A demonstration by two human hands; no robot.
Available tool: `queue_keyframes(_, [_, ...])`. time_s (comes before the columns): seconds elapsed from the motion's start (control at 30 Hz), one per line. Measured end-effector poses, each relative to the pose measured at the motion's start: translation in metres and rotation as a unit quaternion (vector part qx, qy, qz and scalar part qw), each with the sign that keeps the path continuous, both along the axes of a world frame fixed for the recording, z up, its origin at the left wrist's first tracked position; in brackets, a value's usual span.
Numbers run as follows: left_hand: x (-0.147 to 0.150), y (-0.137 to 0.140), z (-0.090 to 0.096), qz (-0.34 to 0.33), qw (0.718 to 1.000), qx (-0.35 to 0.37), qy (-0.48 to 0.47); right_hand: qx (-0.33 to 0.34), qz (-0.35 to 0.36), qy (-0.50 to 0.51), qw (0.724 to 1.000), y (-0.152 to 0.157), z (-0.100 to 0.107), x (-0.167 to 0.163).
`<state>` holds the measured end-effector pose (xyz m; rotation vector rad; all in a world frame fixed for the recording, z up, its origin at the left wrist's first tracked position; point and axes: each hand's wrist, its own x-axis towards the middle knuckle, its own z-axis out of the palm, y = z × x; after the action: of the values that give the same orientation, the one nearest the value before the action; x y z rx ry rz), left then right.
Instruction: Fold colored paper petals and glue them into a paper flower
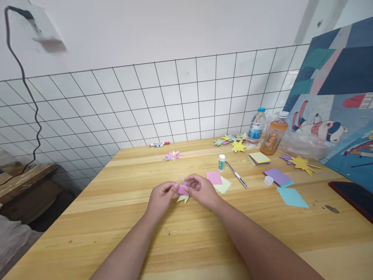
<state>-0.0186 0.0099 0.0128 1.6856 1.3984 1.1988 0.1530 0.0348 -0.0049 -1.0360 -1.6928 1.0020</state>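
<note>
Between my two hands is a small piece of pink paper, held just above the table. My left hand pinches its left edge with thumb and finger. On the other side, my right hand has its thumb and fingers closed on the right edge. Beneath the paper lie pale yellow folded paper points, with a bit of purple showing behind; the fingers partly cover these. To the right of my right hand lie a flat pink square and a pale green sheet.
A glue stick stands near a pen-like tool. Its likely cap lies by purple paper and blue paper. Two bottles stand at the back right, near paper stars. A marker lies far back.
</note>
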Motion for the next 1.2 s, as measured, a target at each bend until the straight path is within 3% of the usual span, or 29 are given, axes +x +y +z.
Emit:
queue_keyframes(0.2, [0.002, -0.004, -0.003, -0.061, 0.997, 0.012, 0.05, 0.006, 0.025, -0.069, 0.997, -0.005, 0.001, 0.0])
queue_keyframes(0.47, [-0.003, 0.004, -0.007, 0.003, 1.0, 0.029, 0.0, -0.012, 0.006, -0.083, 0.996, 0.0, -0.002, 0.002])
queue_keyframes(0.63, [0.001, 0.001, 0.0, 0.002, 0.999, 0.008, -0.047, -0.032, 0.006, -0.003, 0.999, -0.002, 0.005, 0.002])
queue_keyframes(0.73, [0.006, 0.0, 0.002, -0.037, 0.993, -0.039, -0.106, -0.042, 0.005, 0.075, 0.996, -0.003, 0.009, 0.001])
queue_keyframes(0.83, [0.009, -0.001, 0.0, -0.052, 0.991, -0.042, -0.118, -0.046, 0.007, 0.099, 0.994, -0.003, 0.01, 0.0])
queue_keyframes(1.03, [0.008, -0.004, -0.001, -0.057, 0.998, 0.013, 0.003, -0.007, 0.021, 0.056, 0.998, -0.004, 0.006, -0.003])
queue_keyframes(1.2, [0.009, -0.008, 0.003, -0.066, 0.987, 0.054, 0.134, -0.029, 0.042, 0.085, 0.995, -0.005, 0.006, -0.002])
